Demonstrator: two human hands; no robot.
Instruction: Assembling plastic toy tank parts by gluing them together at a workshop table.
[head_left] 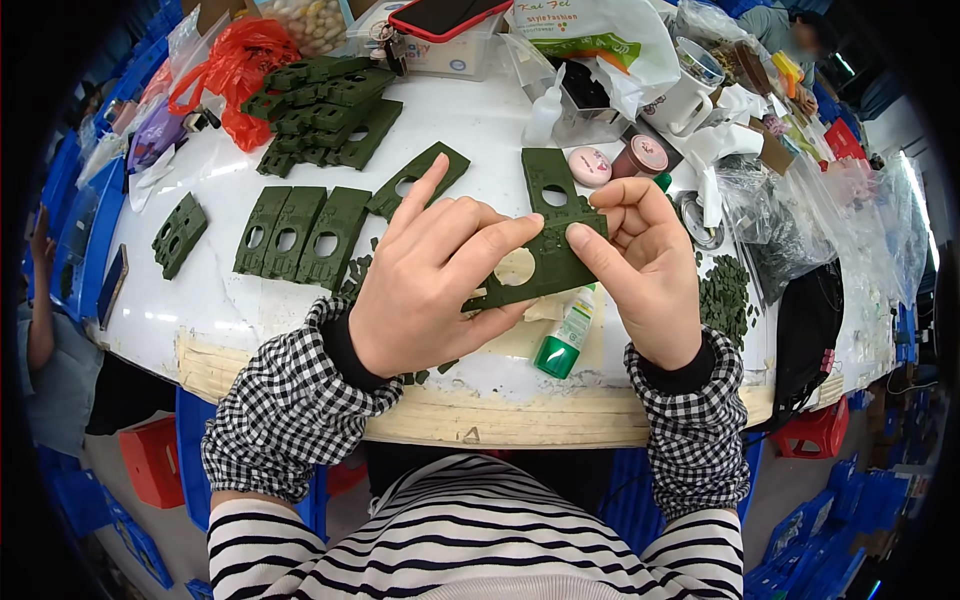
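Above the table's front edge, both my hands hold a dark green moulded plastic plate (548,272) with a round hole. My left hand (425,275) grips its left side between thumb and lower fingers, index finger raised. With thumb and curled fingers, my right hand (645,265) pinches its upper right corner; whether a small part is there too I cannot tell. Just below lies a glue bottle (568,332) with a green cap. Similar green plates lie beyond: one behind the held plate (546,168), one by my left fingers (445,168), and a row of three (300,237).
At the back left is a pile of green plates (325,125) beside a red plastic bag (250,75). Small green pieces (725,298) lie right of my right hand. A white squeeze bottle (544,112), round tins (640,155), a mug (685,108) and clear bags (775,205) crowd the right side.
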